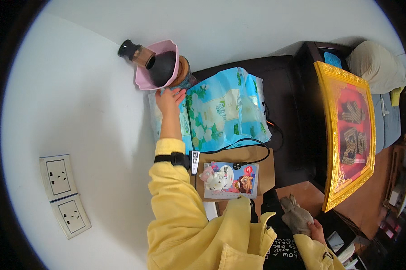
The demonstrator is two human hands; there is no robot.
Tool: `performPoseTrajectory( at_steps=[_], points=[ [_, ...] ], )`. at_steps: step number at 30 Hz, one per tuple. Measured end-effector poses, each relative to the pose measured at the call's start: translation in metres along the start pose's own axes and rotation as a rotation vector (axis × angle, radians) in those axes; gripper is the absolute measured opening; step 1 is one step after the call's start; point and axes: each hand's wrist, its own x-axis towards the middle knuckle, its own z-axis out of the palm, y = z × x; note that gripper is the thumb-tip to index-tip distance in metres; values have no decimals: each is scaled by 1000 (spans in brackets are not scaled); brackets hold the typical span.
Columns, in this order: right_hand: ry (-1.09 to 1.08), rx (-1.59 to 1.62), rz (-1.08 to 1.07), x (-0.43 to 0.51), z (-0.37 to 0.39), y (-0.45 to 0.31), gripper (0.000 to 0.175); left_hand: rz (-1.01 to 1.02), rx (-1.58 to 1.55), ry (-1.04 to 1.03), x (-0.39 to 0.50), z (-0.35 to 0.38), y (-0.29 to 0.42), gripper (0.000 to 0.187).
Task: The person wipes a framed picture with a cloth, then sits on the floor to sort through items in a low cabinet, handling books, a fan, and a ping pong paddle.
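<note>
My left hand [170, 99], its fingers apart, reaches over blue packs of tissue [219, 111] to the lower rim of a pink plastic bowl [174, 44]. Whether it touches the rim I cannot tell. The bowl has a dark inside, and a black and brown cylindrical container [138, 55] lies tilted across it. Beside and partly under the bowl is a round wooden piece [183, 69]. Low on the right, my right hand [316, 230] grips a grey-brown cloth item [295, 217] with ear-like tips.
A cardboard box [265, 168] bears a picture book [250, 184] and small plush toys [214, 180]. Near it are a black cable [253, 140] and a white socket strip [194, 162]. A gold-framed picture [351, 125] stands at right, before a beige cushion [375, 67]. Wall sockets [58, 177] are at left.
</note>
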Motion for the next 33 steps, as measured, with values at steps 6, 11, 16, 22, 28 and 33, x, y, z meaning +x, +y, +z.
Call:
performPoseTrajectory(
  at_steps=[6,11,16,22,28,33],
  points=[
    [-24,-50,-51,2,-7,8,28,-24,-293,90,12,-20,45,56],
    [-23,-42,-50,-2,-6,16,28,-74,-187,-195,46,-40,49,52],
    [-3,-40,-69,-7,-8,19,26,148,-134,-71,29,-37,39,59],
    [-16,-104,-89,-12,-6,17,27,219,-178,-164,-16,-31,63,64],
    [-59,-77,-74,-4,3,10,27,186,-136,-169,-97,-45,38,62],
    [-84,-119,-148,-2,1,12,29,30,-86,-104,-164,-64,-41,53]
  ],
)
